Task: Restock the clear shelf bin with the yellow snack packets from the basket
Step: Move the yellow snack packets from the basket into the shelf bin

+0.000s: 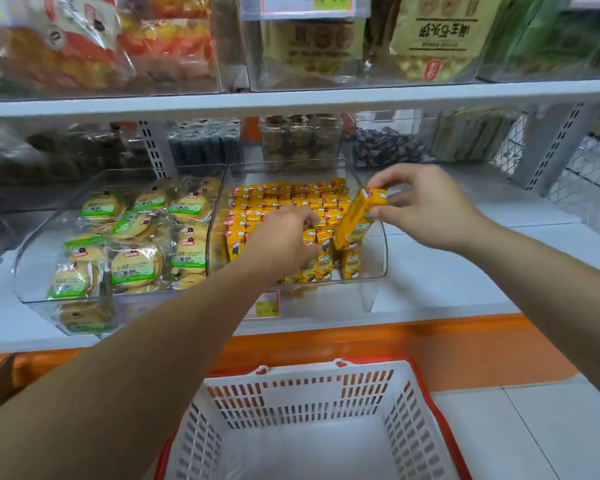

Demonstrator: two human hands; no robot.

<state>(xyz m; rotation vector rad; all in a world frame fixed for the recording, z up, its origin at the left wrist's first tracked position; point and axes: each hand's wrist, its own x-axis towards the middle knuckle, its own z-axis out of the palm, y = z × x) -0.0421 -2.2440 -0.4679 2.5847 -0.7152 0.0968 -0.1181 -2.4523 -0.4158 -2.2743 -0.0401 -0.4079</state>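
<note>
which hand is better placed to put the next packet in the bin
Right. The right hand pinches a packet just above the front row of the bin; the left hand is down among the stocked packets.

Right hand (426,206) pinches a yellow packet (355,220) over the clear bin (381,252); left hand (281,237) rests among its packed rows (274,199).
</note>
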